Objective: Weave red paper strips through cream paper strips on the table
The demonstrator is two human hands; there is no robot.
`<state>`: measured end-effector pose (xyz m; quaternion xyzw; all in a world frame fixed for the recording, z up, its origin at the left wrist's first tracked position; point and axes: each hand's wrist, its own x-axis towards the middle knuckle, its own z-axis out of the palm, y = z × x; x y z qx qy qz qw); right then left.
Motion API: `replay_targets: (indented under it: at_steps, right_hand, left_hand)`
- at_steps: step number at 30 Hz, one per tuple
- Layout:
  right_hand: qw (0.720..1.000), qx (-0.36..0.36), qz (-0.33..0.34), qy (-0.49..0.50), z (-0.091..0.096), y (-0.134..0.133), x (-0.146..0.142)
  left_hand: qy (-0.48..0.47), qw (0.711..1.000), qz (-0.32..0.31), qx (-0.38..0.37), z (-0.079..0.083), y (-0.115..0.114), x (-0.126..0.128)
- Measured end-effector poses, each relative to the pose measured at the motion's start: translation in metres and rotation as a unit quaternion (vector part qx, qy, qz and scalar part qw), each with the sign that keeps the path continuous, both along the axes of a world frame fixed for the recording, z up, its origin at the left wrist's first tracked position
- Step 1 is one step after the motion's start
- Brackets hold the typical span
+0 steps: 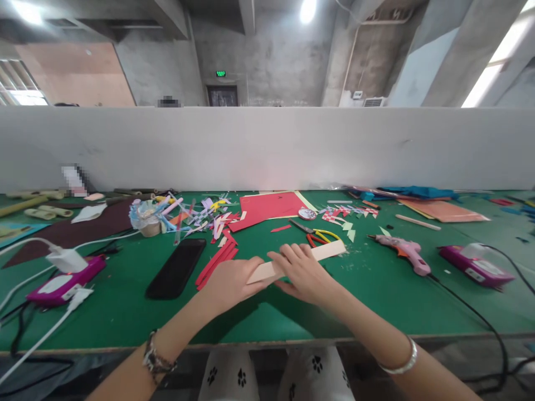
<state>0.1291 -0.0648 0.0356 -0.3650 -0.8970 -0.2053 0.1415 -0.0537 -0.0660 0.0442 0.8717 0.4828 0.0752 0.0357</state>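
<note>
A long, flat cream-coloured strip is held above the green table, slanting up towards the right. My left hand is closed on its left part, with the thumb lying along it. Around the middle of the strip my right hand is wrapped, fingers on top and thumb below. The strip's right end sticks out past my right hand, close to scissors with red and yellow handles. Red strips lie just beyond my left hand. Whether the strip is paper, felt or foam I cannot tell.
A black phone and a purple power strip lie left. To the right are a pink glue gun and another purple power strip. Red sheets, coloured scraps and a decorated cup line the back, before a grey partition.
</note>
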Motion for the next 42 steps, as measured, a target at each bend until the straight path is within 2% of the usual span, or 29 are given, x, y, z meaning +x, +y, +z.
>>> replay_targets:
  at_steps: [4,9,15,18,22,25,27,28,30,31,34,37,40,42]
  right_hand:
    - [0.995,-0.087,0.027,0.042,0.002,-0.001,-0.009]
    - [0.995,-0.07,0.046,0.057,-0.002,0.008,-0.018]
    - [0.994,-0.055,0.07,0.063,-0.003,0.011,-0.013]
    - [0.995,-0.021,0.044,0.092,-0.004,0.013,0.003]
    - [0.991,0.057,0.014,0.119,-0.009,0.017,0.05]
    - [0.988,0.082,-0.051,0.124,-0.009,0.018,0.084]
    - [0.976,0.091,-0.09,0.174,-0.005,0.015,0.091]
    - [0.97,0.081,-0.099,0.205,-0.001,0.012,0.088]
    - [0.97,0.036,-0.062,0.231,0.007,0.004,0.073]
    - [0.976,0.006,-0.027,0.214,0.012,0.0,0.062]
    - [0.989,-0.106,0.017,0.103,0.021,-0.007,0.031]
    - [0.982,-0.187,-0.01,0.031,0.021,-0.008,0.012]
    - [0.978,-0.203,-0.035,0.018,0.017,-0.006,0.003]
    - [0.978,-0.205,-0.032,0.02,0.014,-0.005,0.0]
  left_hand:
    - [0.037,0.999,-0.002,0.036,0.001,-0.003,0.002]
    - [-0.066,0.997,-0.032,0.03,0.002,-0.004,0.001]
    - [-0.049,0.991,-0.088,0.091,-0.003,-0.002,-0.01]
    - [-0.07,0.991,-0.078,0.08,-0.001,-0.006,-0.023]
    - [-0.082,0.994,-0.057,0.045,0.006,-0.01,-0.051]
    - [-0.08,0.992,-0.053,0.077,0.011,-0.011,-0.066]
    - [-0.079,0.992,-0.054,0.085,0.013,-0.012,-0.067]
    - [-0.075,0.992,-0.057,0.081,0.014,-0.012,-0.064]
    - [-0.06,0.993,-0.07,0.069,0.016,-0.013,-0.055]
    - [-0.052,0.993,-0.081,0.067,0.017,-0.014,-0.049]
    - [-0.034,0.989,-0.113,0.085,0.02,-0.014,-0.035]
    - [-0.012,0.978,-0.151,0.143,0.018,-0.011,-0.022]
    - [0.006,0.96,-0.193,0.204,0.009,-0.007,-0.006]
    - [0.002,0.95,-0.189,0.249,0.001,-0.004,0.004]
